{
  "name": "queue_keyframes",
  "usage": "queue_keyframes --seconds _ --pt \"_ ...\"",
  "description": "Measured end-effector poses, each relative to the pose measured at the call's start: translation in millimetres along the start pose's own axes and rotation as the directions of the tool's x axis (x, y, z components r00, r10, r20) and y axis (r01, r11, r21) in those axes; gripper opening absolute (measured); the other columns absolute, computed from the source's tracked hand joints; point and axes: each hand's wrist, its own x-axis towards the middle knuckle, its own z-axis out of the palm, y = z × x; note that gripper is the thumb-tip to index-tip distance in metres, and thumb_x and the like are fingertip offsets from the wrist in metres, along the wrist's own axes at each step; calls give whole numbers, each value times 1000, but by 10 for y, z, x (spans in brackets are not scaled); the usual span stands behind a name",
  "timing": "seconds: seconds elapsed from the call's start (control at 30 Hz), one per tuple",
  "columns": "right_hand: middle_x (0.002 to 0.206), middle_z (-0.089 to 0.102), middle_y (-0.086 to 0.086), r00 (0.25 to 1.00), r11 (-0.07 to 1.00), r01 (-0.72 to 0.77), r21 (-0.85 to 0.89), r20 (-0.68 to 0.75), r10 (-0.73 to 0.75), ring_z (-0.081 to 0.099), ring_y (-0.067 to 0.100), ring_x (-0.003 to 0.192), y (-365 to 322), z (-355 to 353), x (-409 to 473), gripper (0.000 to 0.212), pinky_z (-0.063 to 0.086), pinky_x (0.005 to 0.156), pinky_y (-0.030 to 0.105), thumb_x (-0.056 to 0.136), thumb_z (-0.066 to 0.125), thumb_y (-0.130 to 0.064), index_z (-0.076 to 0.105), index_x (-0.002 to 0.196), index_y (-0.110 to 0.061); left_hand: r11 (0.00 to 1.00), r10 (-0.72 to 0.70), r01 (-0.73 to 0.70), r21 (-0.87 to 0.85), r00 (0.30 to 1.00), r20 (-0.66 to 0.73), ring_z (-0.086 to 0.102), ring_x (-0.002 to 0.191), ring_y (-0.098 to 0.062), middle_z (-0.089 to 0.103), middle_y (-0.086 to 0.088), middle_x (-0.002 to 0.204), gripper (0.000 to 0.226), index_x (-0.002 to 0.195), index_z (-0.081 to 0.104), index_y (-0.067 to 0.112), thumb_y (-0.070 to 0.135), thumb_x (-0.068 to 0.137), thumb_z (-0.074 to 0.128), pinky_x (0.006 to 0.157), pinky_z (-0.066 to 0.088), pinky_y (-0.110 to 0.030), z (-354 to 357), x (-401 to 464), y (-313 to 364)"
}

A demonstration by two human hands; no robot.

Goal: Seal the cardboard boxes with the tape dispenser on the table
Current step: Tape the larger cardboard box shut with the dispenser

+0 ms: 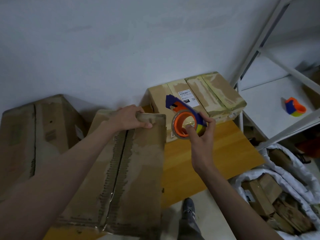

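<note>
A long cardboard box lies in front of me on the yellow table, its centre seam running away from me with torn paper along it. My left hand grips the box's far end, fingers curled over the edge. My right hand holds a blue and orange tape dispenser in the air just right of that far end, thumb on the tape roll. Behind the dispenser sits a taped box with a white shipping label.
A larger cardboard box stands at the left against the white wall. A white metal shelf at the right carries a second tape dispenser. A white bag of cardboard scraps sits on the floor at lower right. My shoe shows below.
</note>
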Motion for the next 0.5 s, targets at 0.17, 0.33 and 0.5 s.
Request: queue_keyframes --seconds 0.17,0.33,0.5 --pt "130 49 -6 1000 999 -12 36 24 11 53 23 126 -53 -20 13 48 53 97 55 86 70 -21 51 123 -45 989 -145 146 15 988 -59 53 107 -21 58 0 116 81 121 55 27 87 67 61 97 45 -43 34 16 34" --pt "131 49 -7 998 997 -44 58 44 42 53 20 126 -74 -54 16 50 53 98 53 91 69 -11 49 126 -40 930 -361 364 44 930 -65 58 103 -24 57 2 109 86 112 49 27 97 63 46 93 50 -44 -54 -143 -35" --pt "127 48 -13 997 999 30 -17 65 -29 50 9 124 -136 -15 -62 48 52 102 44 93 64 -1 46 130 -24 869 -492 490 -72 870 -19 59 115 -33 59 -7 131 118 133 51 22 105 50 40 95 50 -48 -103 -337 -214"
